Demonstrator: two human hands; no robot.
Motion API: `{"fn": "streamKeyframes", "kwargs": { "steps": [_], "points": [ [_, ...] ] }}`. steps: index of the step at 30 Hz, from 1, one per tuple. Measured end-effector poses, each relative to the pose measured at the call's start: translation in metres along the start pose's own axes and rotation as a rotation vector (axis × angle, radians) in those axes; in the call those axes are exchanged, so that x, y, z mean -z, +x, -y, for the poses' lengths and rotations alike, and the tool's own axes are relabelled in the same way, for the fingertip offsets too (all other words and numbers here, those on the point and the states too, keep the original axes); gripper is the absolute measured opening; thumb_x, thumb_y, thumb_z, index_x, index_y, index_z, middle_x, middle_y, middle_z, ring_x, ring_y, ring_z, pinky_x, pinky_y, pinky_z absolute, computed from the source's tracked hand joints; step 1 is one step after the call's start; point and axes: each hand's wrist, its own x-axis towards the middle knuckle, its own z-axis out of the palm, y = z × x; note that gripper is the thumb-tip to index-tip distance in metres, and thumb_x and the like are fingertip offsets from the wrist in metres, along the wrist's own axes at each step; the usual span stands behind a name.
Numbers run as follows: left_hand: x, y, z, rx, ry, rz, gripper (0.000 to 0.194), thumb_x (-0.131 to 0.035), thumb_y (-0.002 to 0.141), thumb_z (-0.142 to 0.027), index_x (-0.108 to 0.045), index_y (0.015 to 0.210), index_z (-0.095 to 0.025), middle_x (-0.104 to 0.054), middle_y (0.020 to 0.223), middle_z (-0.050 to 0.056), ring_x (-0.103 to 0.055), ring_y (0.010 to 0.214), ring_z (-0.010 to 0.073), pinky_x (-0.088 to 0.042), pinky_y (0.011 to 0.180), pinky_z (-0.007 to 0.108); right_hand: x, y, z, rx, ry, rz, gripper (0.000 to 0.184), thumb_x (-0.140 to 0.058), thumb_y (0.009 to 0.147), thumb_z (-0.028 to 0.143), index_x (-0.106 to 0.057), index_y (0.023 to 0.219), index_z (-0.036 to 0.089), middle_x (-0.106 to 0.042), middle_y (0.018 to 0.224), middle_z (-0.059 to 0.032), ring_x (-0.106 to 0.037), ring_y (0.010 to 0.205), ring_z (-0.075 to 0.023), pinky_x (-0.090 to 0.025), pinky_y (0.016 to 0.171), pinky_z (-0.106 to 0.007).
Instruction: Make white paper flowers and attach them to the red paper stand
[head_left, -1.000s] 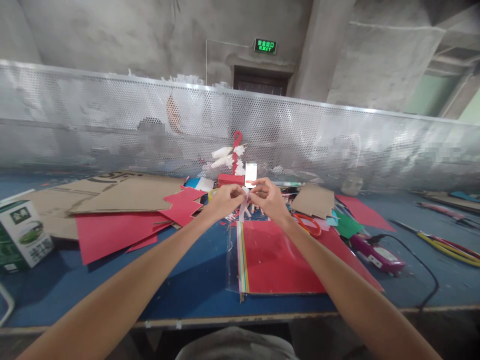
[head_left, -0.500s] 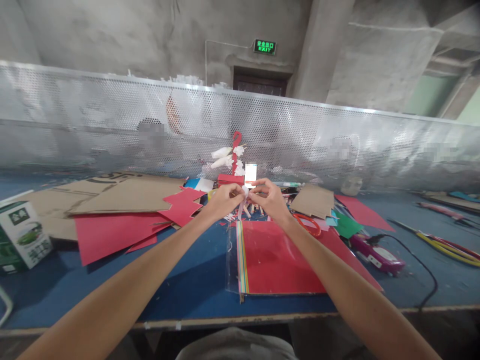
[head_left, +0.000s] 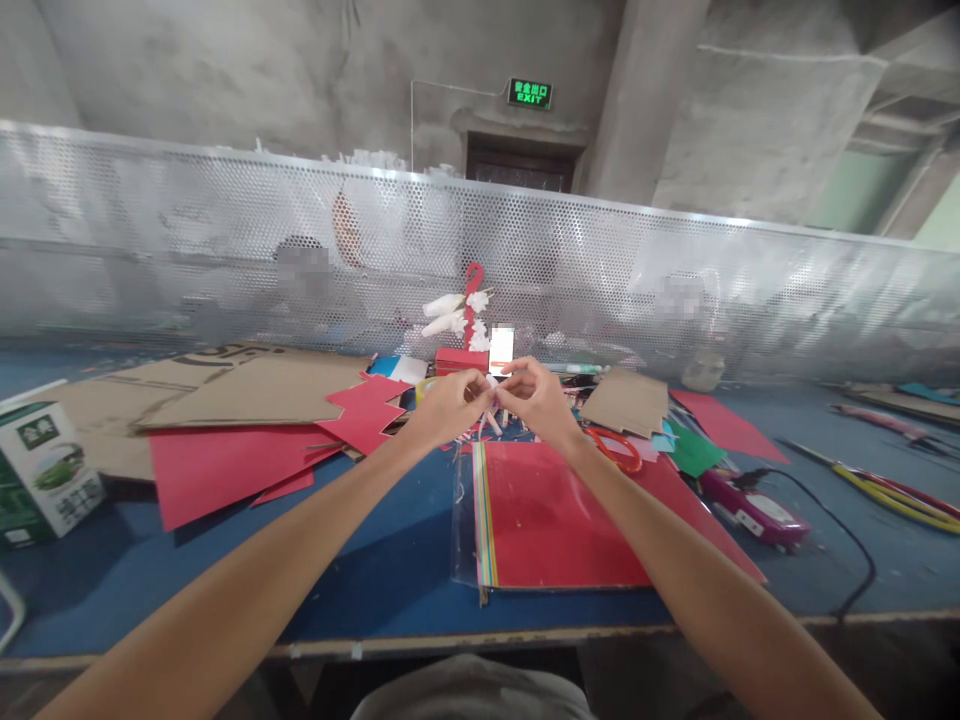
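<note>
My left hand [head_left: 446, 402] and my right hand [head_left: 534, 395] meet above the far end of a clear-wrapped pack of coloured paper [head_left: 547, 515], fingers pinched together. Between the fingertips sits a small white and pink paper piece [head_left: 491, 392], held by both hands and mostly hidden. Just beyond the hands stands a red paper model with white paper rolls [head_left: 463, 325] on a red base.
Red card sheets [head_left: 225, 465] and brown cardboard [head_left: 247, 390] lie left on the blue table [head_left: 375, 560]. A green-white carton [head_left: 45, 470] stands far left. Orange-handled scissors [head_left: 619, 447], a purple glue gun [head_left: 754, 505] with black cord and green paper lie right. A perforated metal screen [head_left: 675, 290] backs the table.
The hands have drawn closer together and the dangling white strip has been gathered up into the fingers. The arms have stayed in place.
</note>
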Motion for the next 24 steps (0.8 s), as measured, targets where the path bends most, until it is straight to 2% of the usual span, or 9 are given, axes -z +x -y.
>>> {"fn": "streamKeyframes", "kwargs": {
  "steps": [4, 18, 24],
  "points": [
    [0.0006, -0.0009, 0.0005, -0.001, 0.086, -0.017, 0.013, -0.054, 0.084, -0.029, -0.062, 0.081, -0.018, -0.068, 0.077, 0.003, -0.06, 0.068, 0.0161, -0.041, 0.061, 0.027, -0.0025, -0.0008, -0.0001, 0.029, -0.044, 0.0, 0.031, -0.071, 0.073, 0.031, -0.053, 0.096, 0.021, -0.066, 0.072, -0.0005, -0.065, 0.064, -0.0158, -0.052, 0.061, -0.028],
    [-0.0006, 0.0027, 0.0028, 0.036, -0.095, 0.013, 0.013, -0.053, 0.083, -0.026, -0.058, 0.076, -0.017, -0.066, 0.07, 0.001, -0.059, 0.063, 0.0136, -0.042, 0.059, 0.025, -0.0026, 0.0004, -0.0008, -0.045, 0.063, 0.006, 0.032, -0.069, 0.074, 0.029, -0.049, 0.097, 0.02, -0.066, 0.073, 0.0006, -0.064, 0.063, -0.0144, -0.05, 0.059, -0.026],
    [0.0008, -0.0017, -0.0044, 0.008, 0.01, 0.013, 0.015, -0.052, 0.085, -0.03, -0.058, 0.08, -0.018, -0.066, 0.074, 0.002, -0.058, 0.064, 0.0147, -0.041, 0.06, 0.026, -0.0026, -0.0006, -0.0015, 0.005, -0.018, 0.018, 0.032, -0.068, 0.074, 0.028, -0.049, 0.099, 0.02, -0.065, 0.074, 0.0004, -0.063, 0.064, -0.0138, -0.05, 0.061, -0.026]
  ]
}}
